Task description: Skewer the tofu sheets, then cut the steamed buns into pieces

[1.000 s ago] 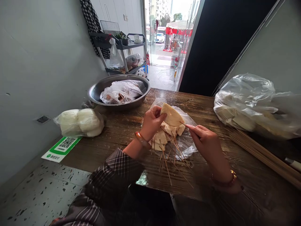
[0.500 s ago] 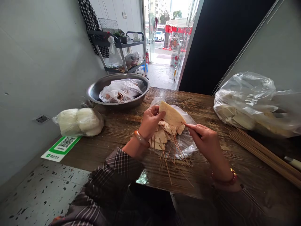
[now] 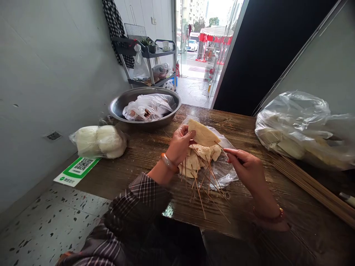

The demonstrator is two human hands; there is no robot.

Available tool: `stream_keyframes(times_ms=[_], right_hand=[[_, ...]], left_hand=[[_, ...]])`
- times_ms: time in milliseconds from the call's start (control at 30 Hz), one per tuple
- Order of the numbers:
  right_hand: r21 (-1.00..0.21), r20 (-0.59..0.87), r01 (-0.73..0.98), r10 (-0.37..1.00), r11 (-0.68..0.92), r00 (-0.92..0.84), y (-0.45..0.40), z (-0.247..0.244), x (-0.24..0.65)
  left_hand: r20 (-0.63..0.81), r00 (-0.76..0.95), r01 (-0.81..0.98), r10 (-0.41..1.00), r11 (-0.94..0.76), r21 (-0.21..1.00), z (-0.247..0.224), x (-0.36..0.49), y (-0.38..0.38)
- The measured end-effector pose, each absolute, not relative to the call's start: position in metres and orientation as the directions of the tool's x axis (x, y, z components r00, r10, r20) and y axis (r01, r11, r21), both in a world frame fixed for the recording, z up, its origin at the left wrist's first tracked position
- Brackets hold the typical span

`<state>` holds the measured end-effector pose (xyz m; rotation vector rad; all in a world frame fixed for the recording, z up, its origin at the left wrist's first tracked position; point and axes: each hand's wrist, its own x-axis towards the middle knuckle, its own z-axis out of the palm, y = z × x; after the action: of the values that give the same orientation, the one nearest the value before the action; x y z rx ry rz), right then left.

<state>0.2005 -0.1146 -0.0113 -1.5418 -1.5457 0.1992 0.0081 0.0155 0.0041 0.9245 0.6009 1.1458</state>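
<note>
A pale, flat wedge of flatbread is pinched between the thumb and fingers of my left hand. My right hand grips a thin wooden skewer, whose tip meets the wedge's lower right corner. How deep the tip sits in it I cannot tell. Beneath my hands, a pile of similar wedges lies on a clear plastic bag. Several skewers stick out of the pile toward me.
At the back left stands a metal basin holding a plastic bag. White wrapped rounds and a green QR card lie left. On the right are a large plastic bag and a bundle of long skewers. A shelf cart stands behind.
The view has shifted slightly left. My right hand has drawn back a little from the wedge, and more of the skewer shows between them. My left hand keeps its hold.
</note>
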Motion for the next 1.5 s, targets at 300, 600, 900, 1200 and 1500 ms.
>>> stream_keyframes(times_ms=[300,600,900,1200,1500], right_hand=[[-0.69,0.462,0.694,0.863,0.204,0.205,-0.1144,-0.0118,0.1989],[-0.662,0.455,0.716,0.879,0.224,0.146,-0.1161,-0.0107,0.2021],[-0.643,0.462,0.733,0.876,0.221,0.142,-0.1175,-0.0103,0.2025],[-0.659,0.461,0.718,0.874,0.223,0.153,-0.1174,-0.0129,0.2024],[-0.655,0.454,0.719,0.882,0.232,0.129,-0.1178,-0.0107,0.2033]], left_hand=[[0.037,0.488,-0.552,0.872,0.275,0.787,0.0015,0.0103,0.0139],[0.095,0.418,-0.545,0.903,0.166,0.822,0.0038,0.0066,0.0167],[0.088,0.419,-0.548,0.904,0.175,0.818,0.0036,0.0076,0.0159],[0.046,0.472,-0.566,0.88,0.263,0.781,0.0056,0.0085,0.0118],[0.07,0.435,-0.572,0.898,0.216,0.792,0.0016,0.0081,0.0156]])
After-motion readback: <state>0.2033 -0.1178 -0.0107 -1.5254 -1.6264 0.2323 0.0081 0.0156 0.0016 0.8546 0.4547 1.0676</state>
